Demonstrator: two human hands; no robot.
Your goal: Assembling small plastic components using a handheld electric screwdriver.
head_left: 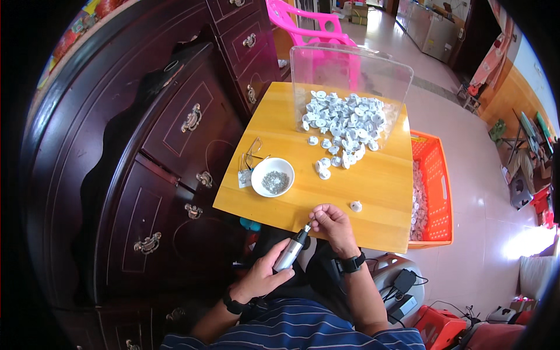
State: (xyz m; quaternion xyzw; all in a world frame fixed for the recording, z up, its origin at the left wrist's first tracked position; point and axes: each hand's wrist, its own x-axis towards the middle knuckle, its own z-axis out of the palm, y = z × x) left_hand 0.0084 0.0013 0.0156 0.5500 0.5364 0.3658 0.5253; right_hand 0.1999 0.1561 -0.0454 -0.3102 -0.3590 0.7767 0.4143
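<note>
In my left hand [263, 274] is a silver and black electric screwdriver [290, 253], its tip slanting up to the right over the table's near edge. At that tip, the fingers of my right hand [333, 226] are pinched together; whatever they hold is too small to make out. Ahead and to the left, a white bowl [255, 179] contains many small silvery metal pieces that look like screws. One small white round part [356, 206] lies alone just beyond my right hand. Farther back, white plastic parts [350, 119] spill out of a clear plastic bin [402, 87].
The yellow wooden table [373, 227] stands beside a dark wooden cabinet [175, 157] on the left. Eyeglasses [252, 153] lie by the bowl. An orange crate [434, 186] with many small pale parts is at the right. Behind the table is a pink plastic chair [300, 26].
</note>
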